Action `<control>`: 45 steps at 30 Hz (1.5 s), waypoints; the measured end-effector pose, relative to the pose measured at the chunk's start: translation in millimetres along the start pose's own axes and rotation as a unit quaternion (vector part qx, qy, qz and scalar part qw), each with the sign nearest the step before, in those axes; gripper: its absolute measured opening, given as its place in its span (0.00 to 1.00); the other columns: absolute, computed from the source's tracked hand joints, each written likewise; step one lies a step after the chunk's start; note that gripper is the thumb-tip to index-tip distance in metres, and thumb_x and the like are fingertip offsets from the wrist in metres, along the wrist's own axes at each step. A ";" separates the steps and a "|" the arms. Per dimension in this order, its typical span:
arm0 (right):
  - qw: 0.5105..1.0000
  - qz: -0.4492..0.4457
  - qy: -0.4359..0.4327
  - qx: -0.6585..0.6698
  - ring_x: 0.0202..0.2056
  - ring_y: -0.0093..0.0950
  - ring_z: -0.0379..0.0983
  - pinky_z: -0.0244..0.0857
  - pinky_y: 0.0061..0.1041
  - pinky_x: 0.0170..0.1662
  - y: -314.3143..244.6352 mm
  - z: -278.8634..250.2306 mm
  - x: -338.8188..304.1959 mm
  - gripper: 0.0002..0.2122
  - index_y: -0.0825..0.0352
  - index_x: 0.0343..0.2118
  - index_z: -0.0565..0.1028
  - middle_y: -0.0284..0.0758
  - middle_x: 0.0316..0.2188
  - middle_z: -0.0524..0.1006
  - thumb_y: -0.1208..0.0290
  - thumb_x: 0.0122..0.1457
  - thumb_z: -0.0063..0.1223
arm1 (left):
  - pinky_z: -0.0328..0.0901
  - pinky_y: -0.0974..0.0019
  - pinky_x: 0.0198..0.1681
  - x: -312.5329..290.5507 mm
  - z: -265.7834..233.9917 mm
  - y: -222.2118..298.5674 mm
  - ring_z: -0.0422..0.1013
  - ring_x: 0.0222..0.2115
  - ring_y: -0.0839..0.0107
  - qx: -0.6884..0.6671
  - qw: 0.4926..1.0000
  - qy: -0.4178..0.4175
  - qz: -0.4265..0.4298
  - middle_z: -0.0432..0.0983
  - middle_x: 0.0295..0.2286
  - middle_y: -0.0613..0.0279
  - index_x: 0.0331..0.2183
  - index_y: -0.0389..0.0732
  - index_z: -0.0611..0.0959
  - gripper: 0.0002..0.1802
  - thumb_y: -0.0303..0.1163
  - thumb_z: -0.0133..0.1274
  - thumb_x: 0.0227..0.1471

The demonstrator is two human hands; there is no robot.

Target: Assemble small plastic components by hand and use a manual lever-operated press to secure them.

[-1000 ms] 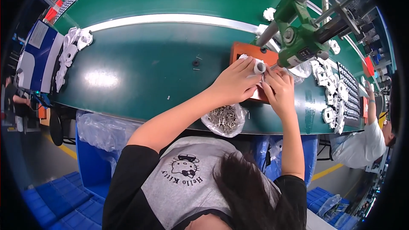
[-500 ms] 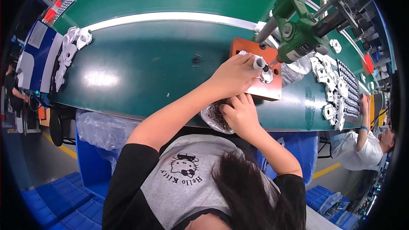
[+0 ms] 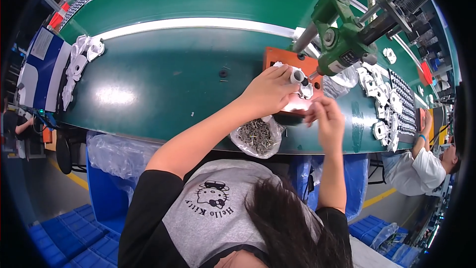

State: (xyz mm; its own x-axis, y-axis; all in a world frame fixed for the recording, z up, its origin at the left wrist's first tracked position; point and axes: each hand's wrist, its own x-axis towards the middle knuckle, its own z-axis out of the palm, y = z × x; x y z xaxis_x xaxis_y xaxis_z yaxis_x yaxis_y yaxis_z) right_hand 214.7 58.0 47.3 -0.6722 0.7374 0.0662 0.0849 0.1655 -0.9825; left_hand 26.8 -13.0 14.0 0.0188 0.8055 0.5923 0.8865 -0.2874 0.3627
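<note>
My left hand (image 3: pixel 270 89) is closed on a white cast metal part (image 3: pixel 306 89) with a round collar, pressing it onto an orange fixture block (image 3: pixel 317 103). Close to the block's near right corner, my right hand (image 3: pixel 326 119) is raised with thumb and fingers pinched together. Whatever lies between those fingertips is too small to make out. Below my left wrist sits an open clear plastic bag (image 3: pixel 255 136) full of small metal pins. The ram of a green hand press (image 3: pixel 337 44) comes down beside the part.
White cast parts (image 3: pixel 382 94) lie heaped at the right near a black tray (image 3: pixel 402 101) of small pieces. More white parts (image 3: pixel 77 64) stand at the left by a blue-and-white machine (image 3: pixel 44 69). A black ring (image 3: pixel 223 73) and loose pins lie mid-table. A co-worker (image 3: pixel 421 168) sits far right.
My right hand has left the bag of pins and moved up and right to the block's near corner. The bag's contents now show. My left hand stays on the white part.
</note>
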 end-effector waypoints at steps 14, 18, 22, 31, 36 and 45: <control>0.992 -0.048 0.057 -0.104 0.30 0.21 0.73 0.65 0.20 0.37 17.5 -21.7 72.0 0.07 0.74 0.33 0.72 0.35 0.27 0.76 0.80 0.50 0.48 | 0.59 0.58 0.50 -1.9 2.6 -1.2 0.63 0.47 0.58 0.010 0.999 0.044 0.014 0.70 0.40 0.52 0.33 0.44 0.79 0.12 0.29 0.53 0.41; 0.967 -0.086 0.046 -0.234 0.28 0.21 0.73 0.65 0.21 0.35 9.2 -17.1 67.3 0.08 0.72 0.34 0.74 0.35 0.26 0.77 0.79 0.49 0.52 | 0.57 0.58 0.52 -4.0 5.0 -2.8 0.63 0.48 0.57 0.013 0.998 0.052 0.010 0.70 0.41 0.51 0.34 0.44 0.79 0.12 0.31 0.53 0.42; 0.962 -0.115 0.065 -0.239 0.27 0.20 0.71 0.64 0.20 0.34 18.9 -12.0 66.8 0.07 0.72 0.32 0.75 0.33 0.25 0.77 0.79 0.48 0.54 | 0.56 0.55 0.54 -3.7 3.9 -3.0 0.63 0.50 0.55 -0.016 0.999 0.027 -0.012 0.69 0.46 0.47 0.37 0.45 0.80 0.14 0.31 0.53 0.43; 0.975 -0.068 0.094 -0.191 0.26 0.16 0.66 0.61 0.17 0.33 18.6 2.6 68.4 0.05 0.74 0.29 0.74 0.30 0.23 0.75 0.80 0.49 0.56 | 0.57 0.55 0.53 -3.4 3.9 -4.1 0.63 0.50 0.54 -0.026 0.999 0.029 -0.014 0.69 0.45 0.47 0.37 0.45 0.79 0.14 0.30 0.53 0.43; 0.986 -0.049 0.071 -0.146 0.29 0.16 0.67 0.61 0.17 0.35 19.7 0.5 68.1 0.05 0.73 0.29 0.74 0.32 0.26 0.76 0.80 0.49 0.56 | 0.58 0.57 0.51 -3.1 6.6 -6.2 0.64 0.47 0.55 -0.017 0.998 0.060 0.000 0.70 0.41 0.49 0.33 0.43 0.78 0.12 0.30 0.53 0.41; 0.881 -0.275 0.023 -0.385 0.44 0.39 0.66 0.61 0.32 0.47 27.3 -5.0 47.8 0.11 0.69 0.37 0.75 0.42 0.38 0.73 0.79 0.49 0.54 | 0.57 0.55 0.53 0.9 2.9 -5.0 0.62 0.50 0.54 -0.032 0.999 0.011 -0.015 0.69 0.44 0.47 0.39 0.44 0.78 0.17 0.28 0.54 0.41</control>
State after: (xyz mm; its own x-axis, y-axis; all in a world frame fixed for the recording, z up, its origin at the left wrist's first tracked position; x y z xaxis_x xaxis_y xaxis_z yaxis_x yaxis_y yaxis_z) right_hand 188.6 101.1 24.5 -0.7388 0.4298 0.5190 0.2412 0.8878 -0.3919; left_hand 23.8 -9.3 10.6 -0.0194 0.8027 0.5960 0.8549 -0.2958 0.4262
